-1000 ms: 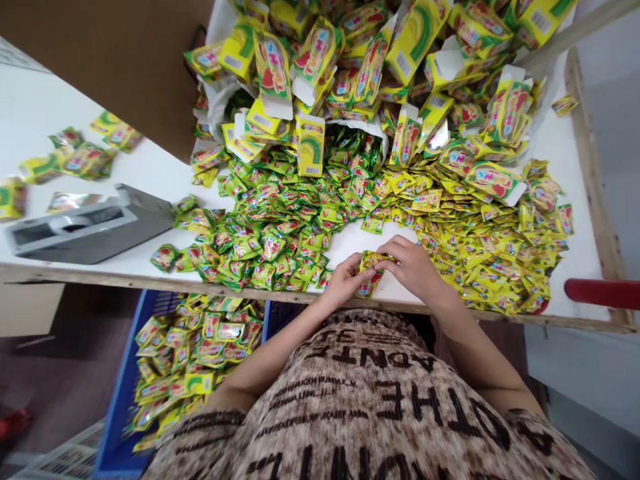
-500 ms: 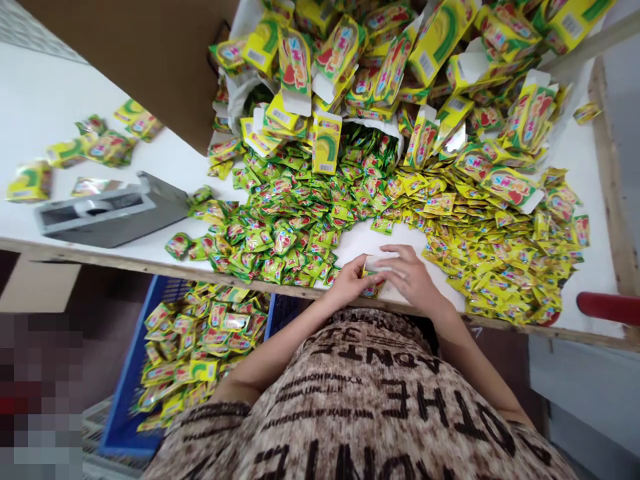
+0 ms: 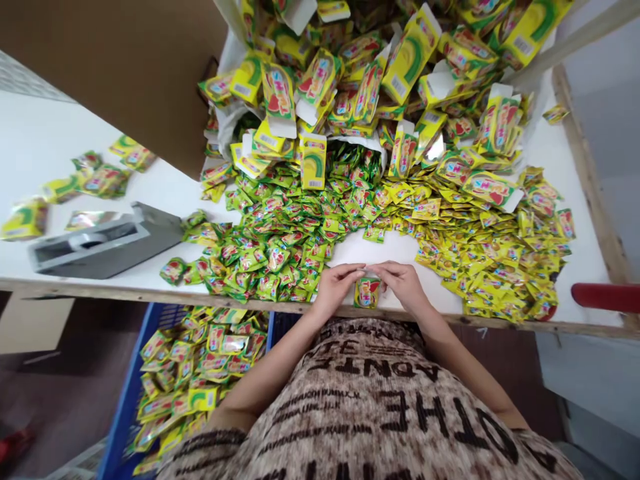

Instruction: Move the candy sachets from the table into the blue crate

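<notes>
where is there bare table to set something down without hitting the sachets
Nearest is the white tabletop just beyond the left hand and right hand, between the green sachets and yellow sachets. Another strip runs between the yellow sachets and the right wooden edge. It is crowded farther back, where printed cartons are heaped.

Yellow and green on a white worktop [image 3: 345,253]
The small box [image 3: 367,295] is yellow and green with red print. Green packets [image 3: 275,257] have red patches, yellow packets [image 3: 490,267] multicoloured lettering. The cartons [image 3: 313,161] are yellow with green curves and white flaps. The crate [image 3: 121,400] is blue, the shirt [image 3: 350,413] mottled brown with black lettering.
</notes>
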The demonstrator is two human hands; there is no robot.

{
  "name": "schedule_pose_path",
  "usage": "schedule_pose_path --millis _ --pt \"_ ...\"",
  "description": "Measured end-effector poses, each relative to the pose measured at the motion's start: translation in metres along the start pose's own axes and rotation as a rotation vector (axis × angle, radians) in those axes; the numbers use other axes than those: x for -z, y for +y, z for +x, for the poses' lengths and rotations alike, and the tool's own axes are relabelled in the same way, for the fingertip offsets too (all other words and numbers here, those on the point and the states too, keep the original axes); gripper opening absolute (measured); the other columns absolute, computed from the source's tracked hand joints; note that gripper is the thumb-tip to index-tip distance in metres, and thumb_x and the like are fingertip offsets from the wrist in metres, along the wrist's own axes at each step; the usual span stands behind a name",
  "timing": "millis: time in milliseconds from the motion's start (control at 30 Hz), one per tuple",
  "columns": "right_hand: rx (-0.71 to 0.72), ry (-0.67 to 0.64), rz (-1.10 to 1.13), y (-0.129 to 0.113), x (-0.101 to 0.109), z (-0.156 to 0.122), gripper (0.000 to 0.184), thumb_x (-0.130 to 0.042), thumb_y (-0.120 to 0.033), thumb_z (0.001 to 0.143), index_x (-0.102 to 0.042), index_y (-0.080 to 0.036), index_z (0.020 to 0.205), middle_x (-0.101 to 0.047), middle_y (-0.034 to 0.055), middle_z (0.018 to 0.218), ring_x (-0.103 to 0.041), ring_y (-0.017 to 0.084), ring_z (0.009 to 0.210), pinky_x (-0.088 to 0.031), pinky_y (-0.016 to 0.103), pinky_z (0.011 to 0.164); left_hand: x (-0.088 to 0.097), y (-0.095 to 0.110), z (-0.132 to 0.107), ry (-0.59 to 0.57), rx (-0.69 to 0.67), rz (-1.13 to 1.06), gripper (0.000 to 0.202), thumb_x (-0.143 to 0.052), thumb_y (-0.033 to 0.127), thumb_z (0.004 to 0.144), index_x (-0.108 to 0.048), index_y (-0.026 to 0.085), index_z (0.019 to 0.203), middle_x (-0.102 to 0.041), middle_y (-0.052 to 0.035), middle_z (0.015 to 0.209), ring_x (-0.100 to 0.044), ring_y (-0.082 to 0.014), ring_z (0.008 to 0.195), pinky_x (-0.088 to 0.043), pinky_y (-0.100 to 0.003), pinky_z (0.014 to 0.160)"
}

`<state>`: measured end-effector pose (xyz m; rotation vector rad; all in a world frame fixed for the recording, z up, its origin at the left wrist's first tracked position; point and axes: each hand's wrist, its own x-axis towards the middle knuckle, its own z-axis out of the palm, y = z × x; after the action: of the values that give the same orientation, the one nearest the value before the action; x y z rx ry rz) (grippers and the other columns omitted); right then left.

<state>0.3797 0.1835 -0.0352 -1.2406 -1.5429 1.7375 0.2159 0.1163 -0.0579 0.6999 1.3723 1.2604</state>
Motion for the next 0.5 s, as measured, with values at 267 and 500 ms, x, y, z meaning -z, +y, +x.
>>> schedule_pose_path --millis 267,500 --pt "-0.118 0.023 0.227 0.012 -0.001 0.004 0.031 -0.083 -0.041 0.061 -0.074 -0.018 0.081 -0.069 0.0023 0.071 -0.060 0.014 0.062 -0.049 0.023 0.049 -0.005 -0.004 0.005 -0.056 -0.023 -0.007 0.032 -0.076 0.034 0.075 -0.073 0.016 0.101 -0.073 -0.0064 0.091 -0.064 -0.0153 0.079 -0.051 -0.026 0.075" --pt "0.146 0.119 -0.017 0.017 -0.002 -0.015 0.021 -0.073 -0.043 0.076 -0.076 -0.023 0.082 -0.065 0.0055 0.084 -0.062 0.018 0.072 -0.057 0.033 0.062 0.001 -0.001 -0.002 -0.137 -0.327 0.220 0.019 -0.074 0.034 0.078 -0.075 0.018 0.090 -0.072 -0.0086 0.093 -0.066 -0.0196 0.089 -0.052 -0.033 0.085"
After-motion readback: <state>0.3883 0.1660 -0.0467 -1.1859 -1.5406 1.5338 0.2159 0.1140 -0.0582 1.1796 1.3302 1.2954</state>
